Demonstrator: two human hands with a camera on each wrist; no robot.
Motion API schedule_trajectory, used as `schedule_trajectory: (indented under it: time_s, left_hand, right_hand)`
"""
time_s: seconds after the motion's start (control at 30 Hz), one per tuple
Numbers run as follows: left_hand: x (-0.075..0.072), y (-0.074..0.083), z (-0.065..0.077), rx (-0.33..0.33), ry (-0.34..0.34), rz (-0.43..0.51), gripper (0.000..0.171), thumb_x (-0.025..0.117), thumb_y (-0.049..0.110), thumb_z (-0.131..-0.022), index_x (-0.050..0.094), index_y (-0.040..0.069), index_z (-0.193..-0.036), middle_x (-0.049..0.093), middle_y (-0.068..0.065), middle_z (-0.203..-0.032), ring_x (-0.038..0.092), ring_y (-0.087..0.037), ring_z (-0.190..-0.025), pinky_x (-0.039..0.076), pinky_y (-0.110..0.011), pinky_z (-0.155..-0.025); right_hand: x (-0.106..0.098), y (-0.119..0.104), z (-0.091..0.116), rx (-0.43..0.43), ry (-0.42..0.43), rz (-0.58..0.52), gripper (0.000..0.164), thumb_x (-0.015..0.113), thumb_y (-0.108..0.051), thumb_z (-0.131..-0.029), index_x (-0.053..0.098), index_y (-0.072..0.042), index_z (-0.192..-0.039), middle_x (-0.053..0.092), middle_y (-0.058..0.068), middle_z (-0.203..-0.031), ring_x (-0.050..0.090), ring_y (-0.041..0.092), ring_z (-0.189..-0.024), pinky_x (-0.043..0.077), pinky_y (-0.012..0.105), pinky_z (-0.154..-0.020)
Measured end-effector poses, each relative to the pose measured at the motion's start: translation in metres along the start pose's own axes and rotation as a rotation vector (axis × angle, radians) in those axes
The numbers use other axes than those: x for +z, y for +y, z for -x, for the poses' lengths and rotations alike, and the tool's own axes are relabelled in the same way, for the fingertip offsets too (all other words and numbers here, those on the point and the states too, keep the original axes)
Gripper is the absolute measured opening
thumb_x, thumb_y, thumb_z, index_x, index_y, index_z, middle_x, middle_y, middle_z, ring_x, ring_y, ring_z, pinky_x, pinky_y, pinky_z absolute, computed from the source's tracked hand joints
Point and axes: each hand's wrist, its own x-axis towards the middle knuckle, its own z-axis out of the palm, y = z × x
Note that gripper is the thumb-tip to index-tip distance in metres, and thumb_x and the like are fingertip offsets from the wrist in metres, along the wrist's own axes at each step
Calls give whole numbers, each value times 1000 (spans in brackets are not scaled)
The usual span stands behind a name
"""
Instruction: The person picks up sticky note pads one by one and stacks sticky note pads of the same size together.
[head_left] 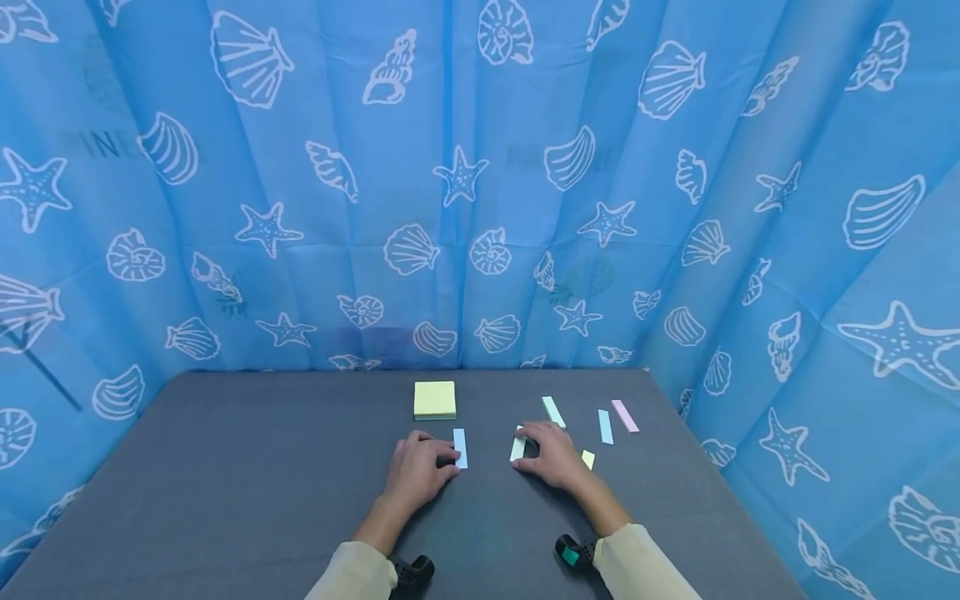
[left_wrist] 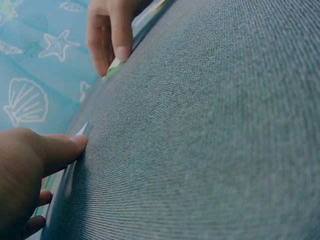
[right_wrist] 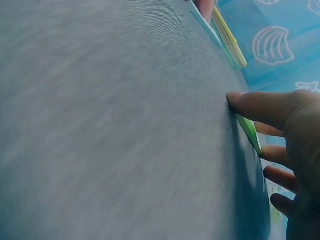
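Note:
A narrow light blue sticky-note strip (head_left: 461, 448) lies on the grey table, its long side pointing away from me. My left hand (head_left: 422, 468) holds its left edge with thumb and forefinger; in the left wrist view the thumb (left_wrist: 70, 147) presses against the strip's edge. To the right, my right hand (head_left: 553, 454) pinches a pale green sticky-note strip (head_left: 518, 447), forefinger at its far end and thumb at its near end. That strip's green side (right_wrist: 248, 131) shows between the fingers in the right wrist view. A gap of bare table separates the two strips.
A square sticky-note stack (head_left: 435, 400), yellow on top, sits behind the blue strip. Right of my right hand lie a mint strip (head_left: 553, 412), a light blue strip (head_left: 605, 427), a pink strip (head_left: 625, 416) and a partly hidden yellow strip (head_left: 588, 458). A blue shell-patterned curtain (head_left: 461, 208) hangs behind.

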Motion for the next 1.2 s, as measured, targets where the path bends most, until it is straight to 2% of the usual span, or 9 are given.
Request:
schedule_trajectory:
  time_s: [0.3,0.47,0.57,0.77,1.0,1.1,1.2]
  left_hand:
    - [0,1,-1,-24,-13,-6,24,79,32,-81,77,30,-105,68,11,-115,51,-20,-110,39,-42,-88]
    - [0,2,-2,-37,-20,-2,24,79,31,-82,77,30,-106,68,11,-116,50,-21,-110,39,-42,-88]
    - [0,2,-1,-31,-19,1,25,79,31,-82,77,29,-106,68,10,-116,51,-21,-110,40,-43,-87]
    - [2,0,0,-22,-9,-6,25,79,31,-82,77,29,-106,69,11,-115,51,-21,-111,39,-42,-88]
    - [3,1,1,-20,-1,-3,25,79,32,-81,77,28,-106,69,9,-114,51,-22,-112,40,-44,-89]
    - [3,1,1,-16,3,-2,26,80,31,-81,77,28,-106,70,9,-113,51,-22,-111,40,-43,-89]
    - [3,1,0,-12,4,-5,27,80,31,-81,77,27,-107,70,9,-113,51,-22,-111,40,-44,-89]
  right_hand:
    - [8,-5,-21,-32,-36,18,46,80,-27,-80,67,-5,-118,58,19,-129,47,41,-123,34,59,-99]
    - [9,-7,-23,-33,-47,41,46,80,-27,-81,67,-6,-119,56,19,-132,45,41,-125,32,60,-100]
    - [8,-9,-21,-51,-37,72,42,80,-27,-80,69,-7,-115,59,17,-128,47,39,-123,34,59,-99]
    - [7,-11,-16,-197,32,153,26,79,-23,-81,71,-7,-99,68,11,-104,58,33,-105,42,54,-91]
    - [5,-12,-15,-386,80,331,18,75,-23,-84,71,-7,-90,68,4,-85,62,24,-84,49,44,-76]
    - [5,-10,-16,-414,80,359,15,74,-23,-85,71,-8,-88,67,2,-81,61,22,-80,49,43,-72]
    - [5,-9,-17,-399,65,313,13,73,-21,-85,71,-8,-88,66,2,-83,61,22,-82,49,44,-74]
